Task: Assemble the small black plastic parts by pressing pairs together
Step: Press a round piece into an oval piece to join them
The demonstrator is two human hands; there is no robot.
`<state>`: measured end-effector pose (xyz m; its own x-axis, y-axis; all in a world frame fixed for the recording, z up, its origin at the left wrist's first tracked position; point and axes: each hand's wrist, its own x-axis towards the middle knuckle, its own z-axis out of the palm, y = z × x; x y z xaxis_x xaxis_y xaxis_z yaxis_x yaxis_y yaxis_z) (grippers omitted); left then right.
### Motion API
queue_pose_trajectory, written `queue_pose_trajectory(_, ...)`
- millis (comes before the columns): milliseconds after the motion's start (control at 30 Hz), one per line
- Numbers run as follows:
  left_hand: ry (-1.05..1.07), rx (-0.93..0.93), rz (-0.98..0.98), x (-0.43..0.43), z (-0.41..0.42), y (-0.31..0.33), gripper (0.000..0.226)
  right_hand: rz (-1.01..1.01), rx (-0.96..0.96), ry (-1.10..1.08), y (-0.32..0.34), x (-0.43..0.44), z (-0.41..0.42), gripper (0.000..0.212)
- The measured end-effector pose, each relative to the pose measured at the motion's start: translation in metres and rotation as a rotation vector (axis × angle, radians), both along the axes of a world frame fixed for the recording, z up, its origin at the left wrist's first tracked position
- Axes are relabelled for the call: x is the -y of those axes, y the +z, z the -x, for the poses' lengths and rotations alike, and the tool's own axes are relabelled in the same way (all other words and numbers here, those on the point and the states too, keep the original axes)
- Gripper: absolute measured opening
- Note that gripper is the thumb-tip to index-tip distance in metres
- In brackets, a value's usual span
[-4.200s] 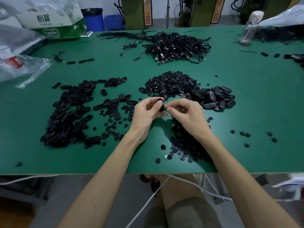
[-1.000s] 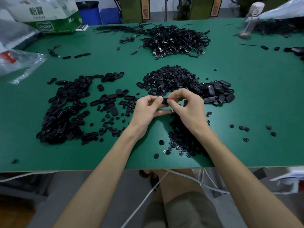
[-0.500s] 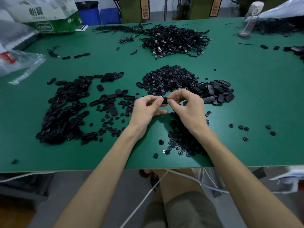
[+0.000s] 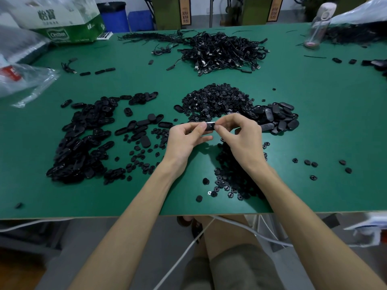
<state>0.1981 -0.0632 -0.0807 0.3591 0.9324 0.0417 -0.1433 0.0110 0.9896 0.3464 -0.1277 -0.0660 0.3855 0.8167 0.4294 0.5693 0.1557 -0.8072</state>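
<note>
Both hands meet over the middle of the green table top (image 4: 318, 130), each pinching one end of a small black plastic part (image 4: 210, 126). On the left hand (image 4: 184, 141), the thumb and forefinger close on the part's left end and the other fingers are curled underneath. On the right hand (image 4: 240, 139), the thumb and forefinger grip the right end and the remaining fingers are bent above the palm. The part lies level between the fingertips, lifted off the surface. I cannot tell whether it is one piece or two already joined.

Just beyond the hands sits a heap of small round black plastic pieces (image 4: 215, 99). A cluster of smooth black oval shells (image 4: 278, 118) touches the heap's right side. To the left spreads a broad pile of black oval frames (image 4: 79, 143), with loose ovals and buttons scattered between it and the left wrist. A second patch of round black buttons (image 4: 232, 178) lies near the table edge, partly under the right forearm.

Farther back is a tangle of black cables (image 4: 224, 51). A green and white cardboard box (image 4: 62, 19) stands at the far left corner, with a crumpled clear plastic bag (image 4: 25, 78) beside it. A clear bottle with a pale pink lid (image 4: 316, 26) stands upright at the far right. A white cord (image 4: 182, 256) hangs below the near edge.
</note>
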Motion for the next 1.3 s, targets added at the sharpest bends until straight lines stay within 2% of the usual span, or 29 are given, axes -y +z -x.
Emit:
queue_pose_trajectory(500, -0.068, -0.060, -0.097, 0.0048, -0.0001, 0.0036, 0.023, -0.010, 0.022, -0.002, -0.0033, 0.0005, -0.0030, 0.004)
queue_pose_trajectory(600, -0.073, -0.056, -0.094, 0.0052, 0.0005, 0.0036, 0.019, -0.014, -0.019, 0.009, -0.0031, 0.0008, -0.0039, 0.015)
queue_pose_trajectory(667, -0.075, -0.060, -0.089, 0.0054, 0.0003, 0.0039, 0.018, 0.007, -0.123, 0.052, -0.0028, 0.0010, -0.0043, 0.025)
queue_pose_trajectory(833, -0.104, -0.121, -0.135, 0.0076, -0.0030, 0.0032, 0.018, 0.005, -0.249, 0.107, -0.0026, -0.0017, -0.0069, 0.014)
queue_pose_trajectory(967, -0.123, -0.156, -0.200, 0.0095, -0.0056, 0.0048, 0.005, 0.016, -0.348, 0.149, -0.0036, -0.0025, -0.0088, 0.012)
queue_pose_trajectory(1100, -0.131, -0.157, -0.238, 0.0099, -0.0061, 0.0062, 0.002, 0.006, -0.367, 0.158, -0.0049, -0.0031, -0.0087, 0.013)
queue_pose_trajectory(1300, -0.092, -0.118, -0.171, 0.0087, -0.0041, 0.0067, 0.004, 0.004, -0.314, 0.168, -0.0042, -0.0026, -0.0041, 0.010)
